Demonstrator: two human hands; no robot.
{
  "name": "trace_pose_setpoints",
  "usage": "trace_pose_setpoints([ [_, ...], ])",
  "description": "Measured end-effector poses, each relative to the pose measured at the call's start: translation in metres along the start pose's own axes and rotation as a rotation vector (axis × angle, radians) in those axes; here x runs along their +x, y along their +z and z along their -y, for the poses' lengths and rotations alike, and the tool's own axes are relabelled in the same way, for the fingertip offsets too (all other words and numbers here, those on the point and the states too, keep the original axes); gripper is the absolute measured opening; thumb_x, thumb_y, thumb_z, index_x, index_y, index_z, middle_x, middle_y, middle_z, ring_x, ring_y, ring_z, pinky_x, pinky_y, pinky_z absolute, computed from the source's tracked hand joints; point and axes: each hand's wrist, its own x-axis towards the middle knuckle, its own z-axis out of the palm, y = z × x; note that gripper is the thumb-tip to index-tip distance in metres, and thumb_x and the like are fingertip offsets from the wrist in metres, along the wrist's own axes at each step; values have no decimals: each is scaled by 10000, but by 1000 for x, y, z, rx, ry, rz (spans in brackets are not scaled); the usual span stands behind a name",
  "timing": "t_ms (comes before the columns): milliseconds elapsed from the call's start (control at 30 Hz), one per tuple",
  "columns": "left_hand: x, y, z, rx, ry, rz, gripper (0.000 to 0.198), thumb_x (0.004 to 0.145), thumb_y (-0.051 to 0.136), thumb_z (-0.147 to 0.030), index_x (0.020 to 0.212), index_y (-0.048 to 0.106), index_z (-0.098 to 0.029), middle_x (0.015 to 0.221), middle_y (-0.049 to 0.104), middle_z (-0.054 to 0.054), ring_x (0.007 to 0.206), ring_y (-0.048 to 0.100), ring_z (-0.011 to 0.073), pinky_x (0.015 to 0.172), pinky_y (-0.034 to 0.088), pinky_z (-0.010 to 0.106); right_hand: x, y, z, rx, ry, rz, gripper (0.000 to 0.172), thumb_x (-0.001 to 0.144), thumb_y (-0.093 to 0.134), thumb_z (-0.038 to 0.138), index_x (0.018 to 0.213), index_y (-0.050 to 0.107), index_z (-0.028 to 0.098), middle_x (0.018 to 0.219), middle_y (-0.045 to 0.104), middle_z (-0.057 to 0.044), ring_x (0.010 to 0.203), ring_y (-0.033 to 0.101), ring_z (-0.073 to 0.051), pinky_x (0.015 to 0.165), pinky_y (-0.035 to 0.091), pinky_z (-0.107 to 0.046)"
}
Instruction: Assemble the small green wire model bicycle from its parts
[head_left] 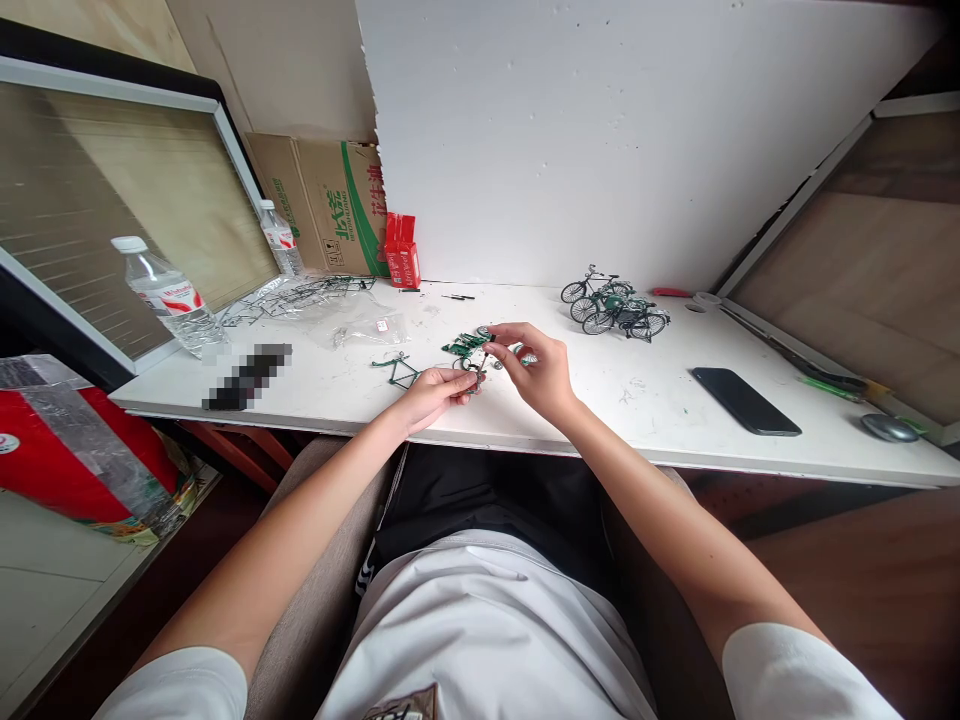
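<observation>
Close to the table's front edge, my left hand [435, 397] pinches a small metal model-bicycle part [477, 378]; its exact shape is partly covered by the fingers. My right hand [541, 372] is closed on a small screwdriver [486, 354], its thin shaft pointing down at that part. A green model-bicycle frame [403, 374] lies just left of the hands. Behind the fingertips is a cluster of small green parts [463, 343], some hidden by my right hand. Several put-together model bicycles [616, 302] stand farther back on the right.
Wire-like frames [300, 295] and a plastic bag [369, 328] lie at the back left, near two water bottles [176, 305]. A red box [403, 255] stands by a cardboard carton [330, 205]. Rightward lie a phone [744, 401] and a computer mouse [889, 428].
</observation>
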Motion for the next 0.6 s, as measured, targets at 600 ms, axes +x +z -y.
trace_pose_setpoints([
  [600,0,0,0,-7,-3,-10,374,700,1003,-417,908,869,-137,1012,769,138,896,602,177,735,362,312,-1,2,1,-9,-4,27,241,1032,711,467,1134,787,262,1053,838,-47,919,797,-212,650,600,-301],
])
